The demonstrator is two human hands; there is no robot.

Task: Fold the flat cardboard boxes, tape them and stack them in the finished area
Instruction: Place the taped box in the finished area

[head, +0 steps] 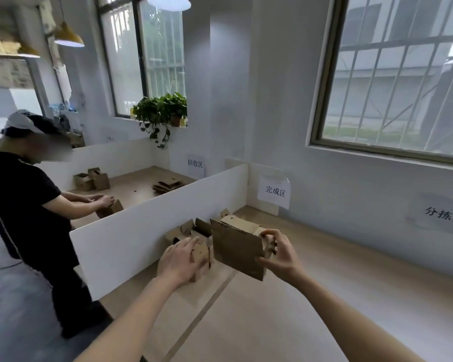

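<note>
Right hand [279, 253]: thumb and curled fingers pinch the right edge of a folded cardboard box [238, 250], held tilted above the wooden table [324, 283], flaps open at its top.

Left hand [179, 259]: fingers straight and spread, resting flat on a second cardboard box [202, 259] that sits on the table just left of the held box.

Further open boxes [191, 229]: on the table behind the second box, against the white divider panel [141, 231].

Paper sign [274, 191]: on the wall beyond the held box, at the far end of the divider panel.

Another person [29, 205]: standing left of the divider panel, both hands on a box [110, 209] at the adjoining table.

Potted plant [162, 111]: on the windowsill beyond the divider panel.
</note>
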